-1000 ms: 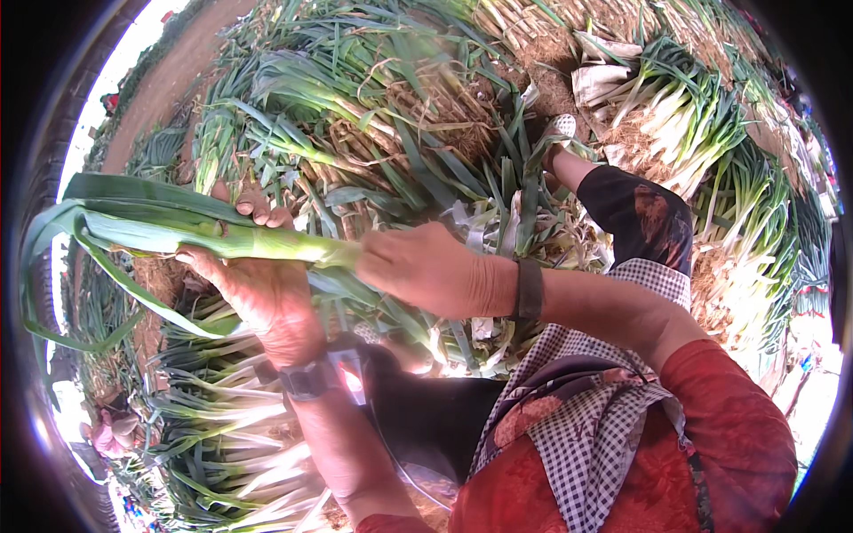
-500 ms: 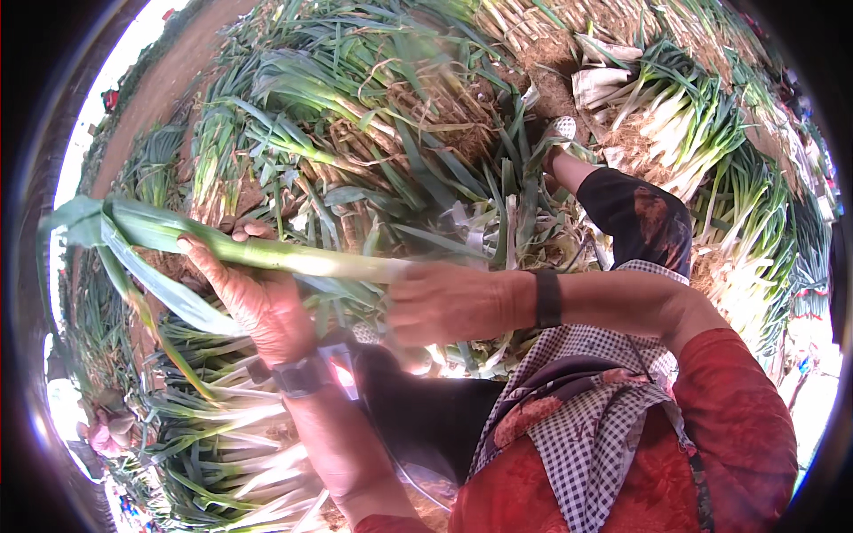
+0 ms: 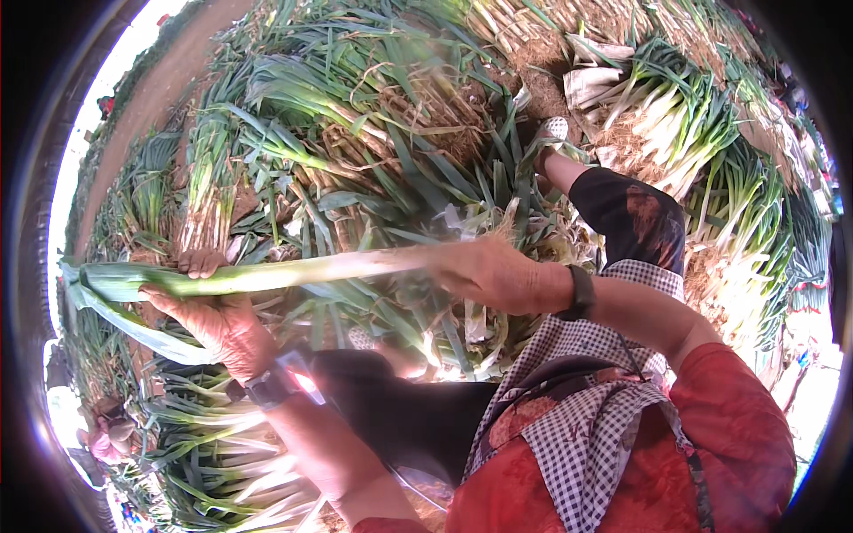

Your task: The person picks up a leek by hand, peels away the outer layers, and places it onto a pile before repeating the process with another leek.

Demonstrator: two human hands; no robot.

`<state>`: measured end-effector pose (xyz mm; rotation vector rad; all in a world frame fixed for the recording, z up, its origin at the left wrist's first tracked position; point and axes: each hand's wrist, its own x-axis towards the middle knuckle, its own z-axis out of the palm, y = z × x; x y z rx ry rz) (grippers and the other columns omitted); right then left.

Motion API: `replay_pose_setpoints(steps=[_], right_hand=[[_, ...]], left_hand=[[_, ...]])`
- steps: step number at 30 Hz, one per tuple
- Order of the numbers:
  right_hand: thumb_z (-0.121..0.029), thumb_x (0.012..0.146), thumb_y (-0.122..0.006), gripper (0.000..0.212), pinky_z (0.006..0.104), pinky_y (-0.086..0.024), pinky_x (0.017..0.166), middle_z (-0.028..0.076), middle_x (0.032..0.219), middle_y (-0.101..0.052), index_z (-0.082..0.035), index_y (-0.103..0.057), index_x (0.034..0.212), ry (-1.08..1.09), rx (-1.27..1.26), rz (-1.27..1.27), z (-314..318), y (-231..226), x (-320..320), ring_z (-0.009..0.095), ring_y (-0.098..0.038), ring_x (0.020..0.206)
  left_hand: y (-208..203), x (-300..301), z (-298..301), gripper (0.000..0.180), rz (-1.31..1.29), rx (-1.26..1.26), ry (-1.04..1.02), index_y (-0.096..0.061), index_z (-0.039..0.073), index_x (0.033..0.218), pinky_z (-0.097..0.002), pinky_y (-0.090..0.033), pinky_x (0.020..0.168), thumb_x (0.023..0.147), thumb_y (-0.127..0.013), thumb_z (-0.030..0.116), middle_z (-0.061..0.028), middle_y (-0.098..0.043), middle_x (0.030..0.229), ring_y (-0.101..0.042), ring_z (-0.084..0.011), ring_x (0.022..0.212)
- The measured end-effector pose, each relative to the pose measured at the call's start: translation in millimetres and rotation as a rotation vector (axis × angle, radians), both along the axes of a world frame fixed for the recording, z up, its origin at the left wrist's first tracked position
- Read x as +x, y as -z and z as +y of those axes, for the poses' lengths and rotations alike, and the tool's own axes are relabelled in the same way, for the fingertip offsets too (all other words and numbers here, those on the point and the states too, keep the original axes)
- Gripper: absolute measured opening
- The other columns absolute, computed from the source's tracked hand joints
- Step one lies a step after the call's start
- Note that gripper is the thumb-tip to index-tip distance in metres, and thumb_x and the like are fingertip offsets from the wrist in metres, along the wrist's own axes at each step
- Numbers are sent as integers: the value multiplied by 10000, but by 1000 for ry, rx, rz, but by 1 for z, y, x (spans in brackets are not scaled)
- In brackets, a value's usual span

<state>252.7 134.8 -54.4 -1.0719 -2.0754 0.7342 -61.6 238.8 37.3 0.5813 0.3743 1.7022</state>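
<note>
A long leek (image 3: 293,274) lies almost level across the front of me, green leaves to the left and pale shaft to the right. Fingers and thumb of my left hand (image 3: 218,324) are wrapped round its green part from below. One broad leaf (image 3: 147,330) droops beneath that hand. My right hand (image 3: 511,274) is closed round the root end of the shaft, somewhat blurred, with wispy roots showing just above the knuckles. The exact tip inside the right fist is hidden. Loose leaves and peelings (image 3: 484,333) lie on the ground below the leek.
A big heap of untrimmed leeks (image 3: 355,115) spreads ahead. Pale, cleaned-looking leeks (image 3: 240,453) lie in a row at lower left, with more leeks (image 3: 680,115) in rows at right. My bent leg (image 3: 635,213) and shoe (image 3: 553,131) stretch out to the right.
My right hand has moved right, to the root end, baring more of the pale shaft. My left hand and the leek shifted left and slightly down. A yellowish hanging leaf no longer shows.
</note>
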Motion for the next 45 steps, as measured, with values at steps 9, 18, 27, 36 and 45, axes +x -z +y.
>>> replay_pose_setpoints(steps=[9,18,27,36,45], right_hand=[[-135,829,-633,203,367,-511,594,105,914,-569,-50,-556,996,136,231,-44,24,-17,-28,282,-620,746],[-101,794,-643,205,363,-497,528,82,852,-568,-53,-557,974,241,329,-105,25,-18,-34,272,-605,638],[-99,786,-644,155,379,-482,536,116,774,-558,-51,-556,904,249,294,-61,36,-10,-25,294,-583,592],[-90,768,-603,136,361,-469,576,208,686,-594,40,-613,806,216,-175,354,34,4,-25,294,-600,599],[-125,818,-606,167,387,-451,578,218,732,-585,37,-574,839,189,-305,343,18,-3,-39,399,-587,675]], left_hand=[[5,9,-2,482,-165,-19,60,-526,66,935,-260,-436,598,688,-832,344,-17,-447,745,-447,-132,660],[-1,19,-4,524,-161,-15,59,-449,69,828,-262,-420,598,627,-876,298,2,-409,712,-433,-120,641],[1,30,0,535,-100,-41,25,-458,57,842,-242,-414,589,659,-846,376,-7,-414,700,-428,-119,619],[-15,64,0,827,280,71,108,-455,-30,1196,-294,-490,708,673,-807,505,-73,-519,906,-515,-167,773],[19,58,2,688,406,-67,-32,-490,34,1216,-268,-441,627,810,-637,569,-84,-574,967,-471,-145,700]])
